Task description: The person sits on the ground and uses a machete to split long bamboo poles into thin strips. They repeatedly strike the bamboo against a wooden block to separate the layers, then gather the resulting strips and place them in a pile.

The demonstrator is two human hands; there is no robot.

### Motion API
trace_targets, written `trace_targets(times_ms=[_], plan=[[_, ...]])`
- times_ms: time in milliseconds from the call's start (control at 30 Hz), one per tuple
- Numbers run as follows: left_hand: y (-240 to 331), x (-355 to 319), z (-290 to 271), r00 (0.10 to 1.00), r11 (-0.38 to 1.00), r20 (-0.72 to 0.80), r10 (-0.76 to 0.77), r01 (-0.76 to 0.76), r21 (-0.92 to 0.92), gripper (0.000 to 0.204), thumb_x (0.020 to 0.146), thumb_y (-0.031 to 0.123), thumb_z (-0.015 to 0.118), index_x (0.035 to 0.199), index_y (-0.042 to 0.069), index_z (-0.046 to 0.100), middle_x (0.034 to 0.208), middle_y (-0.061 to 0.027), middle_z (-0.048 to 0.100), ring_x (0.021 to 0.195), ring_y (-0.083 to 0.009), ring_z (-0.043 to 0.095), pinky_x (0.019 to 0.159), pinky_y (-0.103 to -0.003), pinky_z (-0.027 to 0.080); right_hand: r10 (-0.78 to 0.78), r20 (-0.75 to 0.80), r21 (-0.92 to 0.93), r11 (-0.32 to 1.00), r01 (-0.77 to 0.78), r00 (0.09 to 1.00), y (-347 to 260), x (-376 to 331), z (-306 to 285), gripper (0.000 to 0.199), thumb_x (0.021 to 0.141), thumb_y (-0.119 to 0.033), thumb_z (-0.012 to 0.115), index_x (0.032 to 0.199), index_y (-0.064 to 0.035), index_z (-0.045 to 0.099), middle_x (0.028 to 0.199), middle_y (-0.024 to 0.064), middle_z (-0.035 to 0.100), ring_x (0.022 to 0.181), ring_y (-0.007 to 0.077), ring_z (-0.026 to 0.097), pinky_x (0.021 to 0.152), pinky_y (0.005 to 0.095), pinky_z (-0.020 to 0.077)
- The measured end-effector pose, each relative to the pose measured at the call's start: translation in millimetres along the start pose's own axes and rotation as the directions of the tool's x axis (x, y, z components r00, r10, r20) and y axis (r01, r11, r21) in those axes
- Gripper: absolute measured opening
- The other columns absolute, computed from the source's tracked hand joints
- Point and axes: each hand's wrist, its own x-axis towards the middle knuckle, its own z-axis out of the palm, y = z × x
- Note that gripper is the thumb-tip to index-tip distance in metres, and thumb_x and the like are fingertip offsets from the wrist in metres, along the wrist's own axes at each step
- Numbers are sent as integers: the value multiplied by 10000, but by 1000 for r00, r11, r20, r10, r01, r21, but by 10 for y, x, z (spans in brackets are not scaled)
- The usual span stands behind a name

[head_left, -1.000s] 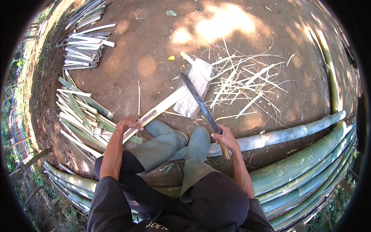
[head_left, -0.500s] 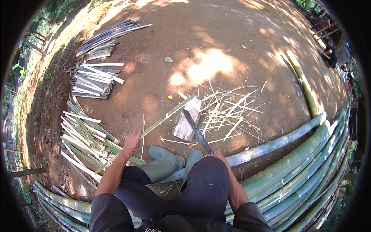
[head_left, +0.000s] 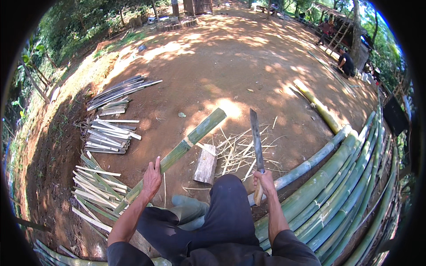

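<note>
My left hand (head_left: 152, 178) grips a long green split bamboo piece (head_left: 186, 144) that slants up and to the right, off the ground. My right hand (head_left: 264, 180) is closed on the wooden handle of a long machete (head_left: 255, 137), its blade pointing up and away from me. A short pale wooden block (head_left: 206, 165) lies on the dirt between the two, with thin bamboo slivers (head_left: 242, 150) scattered beside it. My dark-trousered knees and green rubber boots (head_left: 191, 208) sit below.
Long green bamboo poles (head_left: 337, 186) are stacked at my right. Piles of split bamboo strips (head_left: 111, 135) lie at the left, with more strips (head_left: 95, 186) beside my left arm. A person (head_left: 345, 62) crouches far off at the upper right, on red dirt ground (head_left: 230, 66).
My view has lifted, showing more of the yard. The bamboo piece has swung up off the block, and the machete blade has risen to point upward.
</note>
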Motion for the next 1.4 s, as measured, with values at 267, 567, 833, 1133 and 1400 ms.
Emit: trace_targets(times_ms=[267, 567, 833, 1133, 1400], plan=[[326, -215, -79, 997, 998, -68, 34, -37, -45, 864, 795, 157, 730, 1477, 67, 209, 986, -194, 433, 792, -364, 546, 672, -445, 479, -256, 115, 241, 944, 223, 960, -1147, -505, 197, 179, 844, -130, 687, 902, -4, 574, 803, 150, 665, 464, 110, 552, 412, 260, 485], [640, -383, -238, 995, 985, 71, 65, -53, -162, 873, 767, 89, 698, 1496, 58, 218, 1008, -196, 423, 858, -360, 531, 737, -429, 472, -375, 109, 482, 830, 281, 921, -1412, -659, 821, 424, 821, -199, 752, 1089, 64, 555, 924, 159, 699, 476, 99, 557, 408, 240, 492], [557, -552, -298, 996, 983, 4, 93, -92, -161, 822, 748, -15, 631, 1487, 68, 281, 989, -184, 439, 847, -347, 526, 755, -429, 469, -343, 22, 477, 829, 291, 939, -1346, -604, 1038, 270, 817, -140, 746, 907, -11, 527, 632, 29, 513, 451, 130, 542, 408, 275, 492], [603, -464, -1040, 982, 974, -20, 189, -190, -121, 752, 748, -25, 605, 1450, 58, 348, 936, -171, 488, 851, -351, 535, 740, -433, 463, -376, -110, 539, 755, 373, 920, -1489, -661, 1066, 225, 837, -155, 708, 854, 6, 552, 624, 55, 532, 447, 142, 550, 411, 295, 488], [1006, -376, -1922, 933, 884, 85, 349, -298, -360, 486, 855, 52, 593, 1328, 94, 493, 929, -176, 598, 787, -393, 590, 674, -455, 483, -361, -124, 678, 649, 345, 924, -1597, -595, 673, 197, 884, -207, 688, 931, -51, 576, 845, 141, 664, 530, 105, 536, 460, 243, 480]])
